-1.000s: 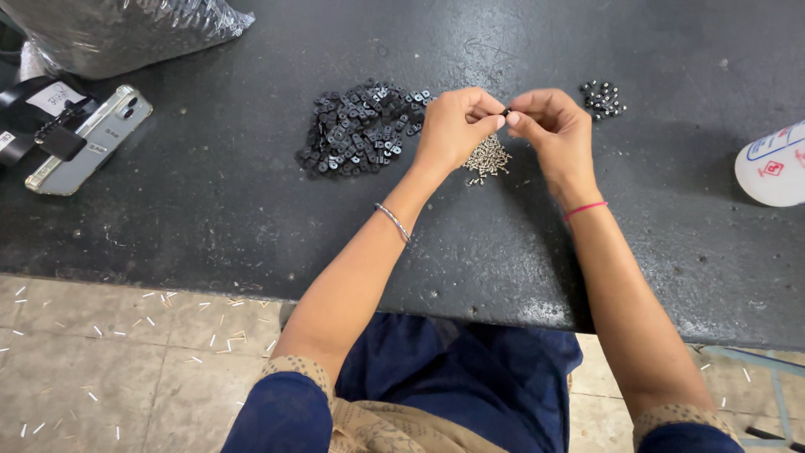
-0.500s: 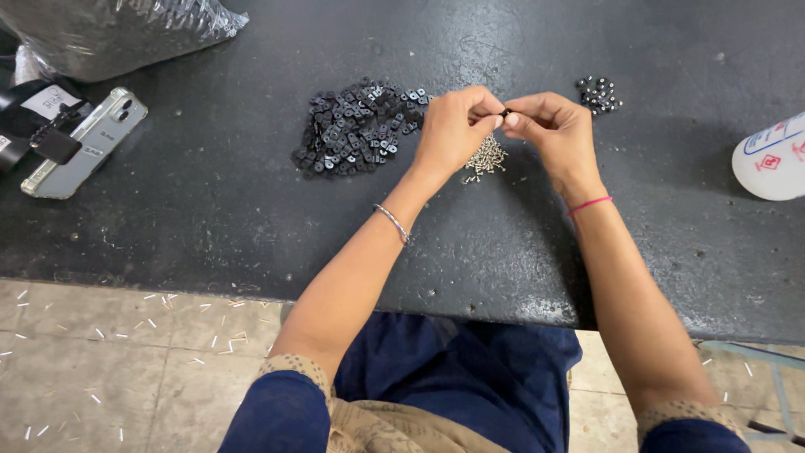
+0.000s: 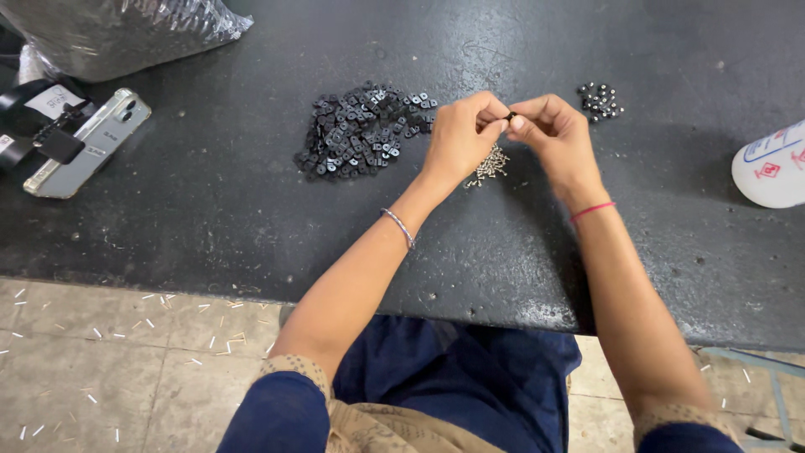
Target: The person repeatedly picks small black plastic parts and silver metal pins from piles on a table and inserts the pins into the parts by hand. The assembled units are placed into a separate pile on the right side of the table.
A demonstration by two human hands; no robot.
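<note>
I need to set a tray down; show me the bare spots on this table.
Bare: between the phone and black parts pile; between the right hand and white container. Crowded: around the screws under both hands.

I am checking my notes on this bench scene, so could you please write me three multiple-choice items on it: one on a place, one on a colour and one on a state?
1. Where does the large pile of black parts lie?
A. beside the left hand, on its outer side
B. beyond the right hand
C. on the floor

2. What colour is the band on the right wrist?
A. green
B. red
C. white

3. What are the two hands doing?
A. lying flat on the table
B. pinching one small black part between their fingertips
C. holding the phone

Answers:
1 A: the pile spreads just past the left hand.
2 B: a thin red thread circles that wrist.
3 B: both sets of fingertips meet on the part, above the small silver screws.
</note>
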